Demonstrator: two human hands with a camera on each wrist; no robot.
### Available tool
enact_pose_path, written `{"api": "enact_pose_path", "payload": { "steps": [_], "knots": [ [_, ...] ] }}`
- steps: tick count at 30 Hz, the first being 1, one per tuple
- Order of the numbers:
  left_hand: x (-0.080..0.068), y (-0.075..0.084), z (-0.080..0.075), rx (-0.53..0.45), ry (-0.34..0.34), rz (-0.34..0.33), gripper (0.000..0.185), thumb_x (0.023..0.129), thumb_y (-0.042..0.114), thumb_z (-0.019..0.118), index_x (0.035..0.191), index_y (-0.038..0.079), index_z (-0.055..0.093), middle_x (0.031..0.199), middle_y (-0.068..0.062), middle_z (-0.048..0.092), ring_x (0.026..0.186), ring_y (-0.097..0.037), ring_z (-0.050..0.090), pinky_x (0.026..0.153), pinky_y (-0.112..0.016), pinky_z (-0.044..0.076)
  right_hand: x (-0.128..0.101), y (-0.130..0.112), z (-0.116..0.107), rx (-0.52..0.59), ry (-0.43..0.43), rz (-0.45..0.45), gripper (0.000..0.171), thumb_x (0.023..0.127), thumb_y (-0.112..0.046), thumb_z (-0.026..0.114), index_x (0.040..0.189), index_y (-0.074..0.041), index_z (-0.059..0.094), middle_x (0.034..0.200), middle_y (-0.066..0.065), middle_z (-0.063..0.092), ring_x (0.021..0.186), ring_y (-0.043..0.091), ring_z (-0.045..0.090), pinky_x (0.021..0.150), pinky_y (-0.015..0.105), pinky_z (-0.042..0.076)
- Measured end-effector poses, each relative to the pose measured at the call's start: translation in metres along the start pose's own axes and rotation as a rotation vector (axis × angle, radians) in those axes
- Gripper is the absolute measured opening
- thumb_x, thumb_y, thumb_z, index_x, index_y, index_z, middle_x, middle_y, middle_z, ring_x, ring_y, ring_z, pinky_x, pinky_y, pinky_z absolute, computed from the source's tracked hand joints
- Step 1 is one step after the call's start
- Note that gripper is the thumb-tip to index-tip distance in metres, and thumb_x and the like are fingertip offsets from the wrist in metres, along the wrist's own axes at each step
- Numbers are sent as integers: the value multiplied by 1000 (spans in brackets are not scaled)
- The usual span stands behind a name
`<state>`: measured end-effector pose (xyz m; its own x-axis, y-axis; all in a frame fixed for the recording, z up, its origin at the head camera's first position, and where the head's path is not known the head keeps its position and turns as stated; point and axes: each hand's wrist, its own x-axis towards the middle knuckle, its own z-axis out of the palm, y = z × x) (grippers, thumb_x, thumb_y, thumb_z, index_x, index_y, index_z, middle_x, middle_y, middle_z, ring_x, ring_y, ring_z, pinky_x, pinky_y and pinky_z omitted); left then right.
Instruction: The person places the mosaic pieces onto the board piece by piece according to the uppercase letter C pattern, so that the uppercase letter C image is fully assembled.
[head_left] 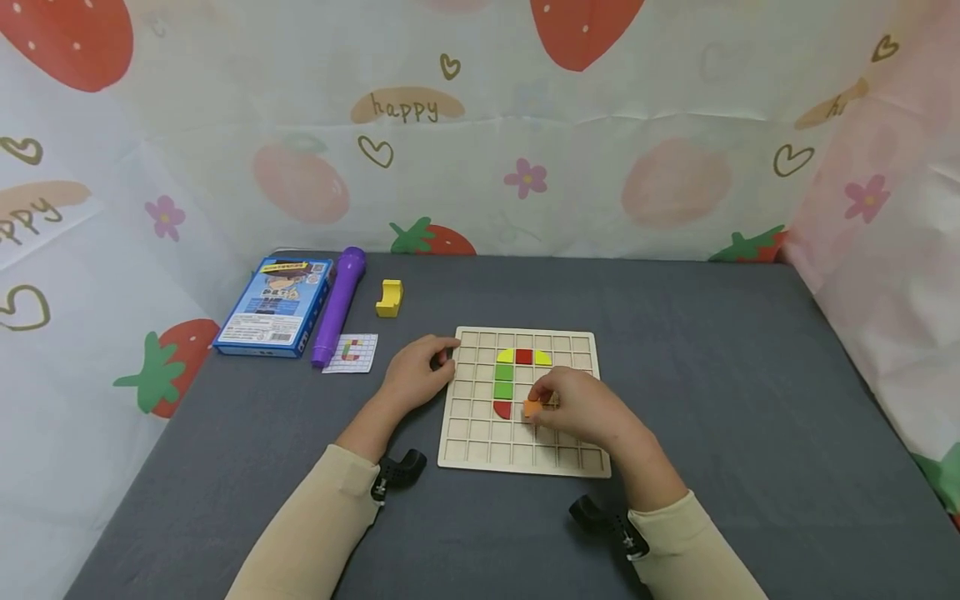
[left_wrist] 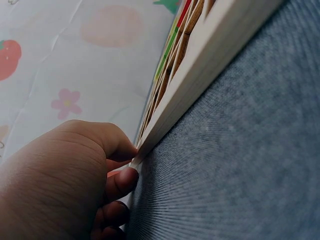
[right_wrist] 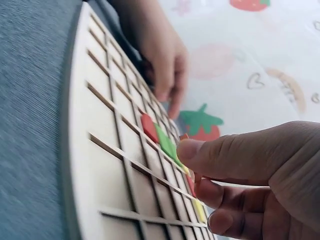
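A wooden grid board (head_left: 470, 452) lies on the dark grey cloth. My left hand (head_left: 416, 373) pinches its far left corner between thumb and forefinger, and in the left wrist view the fingertips meet at the board's edge. Over the middle of the grid, my right hand (head_left: 583, 408) pinches a small orange block (head_left: 532, 408) between thumb and fingers. Set in the cells are a yellow rounded piece (head_left: 506, 357), a red square (head_left: 523, 357), another yellow rounded piece (head_left: 543, 358), two green squares (head_left: 503, 381) and a red rounded piece (head_left: 502, 409). The right fingers mostly hide the orange block in the right wrist view.
Left of the board lies a pattern card (head_left: 360, 353), partly under a purple microphone-shaped tube (head_left: 339, 308). A blue box (head_left: 273, 304) lies beside the tube. Yellow blocks (head_left: 390, 298) stand behind the board. A printed cloth (head_left: 570, 200) hangs along the table's back.
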<state>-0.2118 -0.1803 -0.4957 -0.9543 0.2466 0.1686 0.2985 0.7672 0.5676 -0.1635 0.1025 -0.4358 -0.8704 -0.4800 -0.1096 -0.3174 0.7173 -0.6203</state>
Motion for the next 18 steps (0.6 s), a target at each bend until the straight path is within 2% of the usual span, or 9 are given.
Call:
{"api": "enact_pose_path", "payload": {
  "steps": [7, 14, 18],
  "knots": [
    [0, 0, 0, 0, -5, -2, 37, 96, 17, 61, 131, 12, 70, 87, 1, 56, 77, -17, 49, 73, -36, 38, 5, -4, 17, -91, 10, -19, 6, 83, -14, 78, 89, -14, 79, 76, -6, 59, 75, 13, 52, 70, 32, 46],
    [1, -1, -1, 0, -2, 1, 37, 96, 17, 61, 131, 12, 71, 87, 1, 56, 77, -17, 49, 73, -36, 38, 4, -11, 22, -183, 93, 0, 5, 83, -14, 80, 80, -16, 76, 78, -7, 60, 71, 12, 53, 65, 33, 47],
    [0, -1, -1, 3, -3, -1, 36, 96, 17, 62, 131, 12, 71, 87, 1, 56, 77, -17, 50, 73, -36, 39, 3, -13, 24, -246, 133, -14, 3, 82, -14, 82, 80, -16, 82, 83, -8, 63, 72, 11, 58, 64, 32, 48]
  ]
}}
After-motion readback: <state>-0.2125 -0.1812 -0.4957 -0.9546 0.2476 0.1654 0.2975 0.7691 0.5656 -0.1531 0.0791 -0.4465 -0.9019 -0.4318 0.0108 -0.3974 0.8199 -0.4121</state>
